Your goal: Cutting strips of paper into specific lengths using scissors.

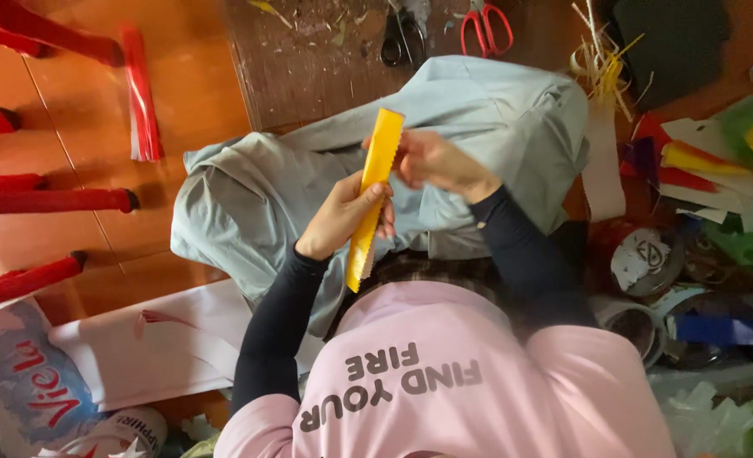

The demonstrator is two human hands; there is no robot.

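Nearest: pink shirt with dark lettering fills the lower middle of the frame, black sleeves running up from it.
Surface: orange-brown floor at upper left, with a scuffed, scrap-strewn wooden board at top centre; a grey-blue cloth is draped across the middle.
Strip: yellow paper strip with a zigzag right edge, held at frame centre over the cloth; its long axis runs nearly vertical in the picture, top end leaning slightly right, lower end toward the shirt.
Left hand: left hand pinches the strip about midway, thumb on its face, fingers curled behind.
Right hand: right hand has fingertips pressed together at the strip's upper right edge.
Around: black scissors and red-handled scissors lie on the board at top; red chair legs line the left edge; a red and white folded strip lies upper left.
Right side: coloured paper scraps and tape rolls crowd the floor.
Lower left: white paper sheets beside a printed plastic package.
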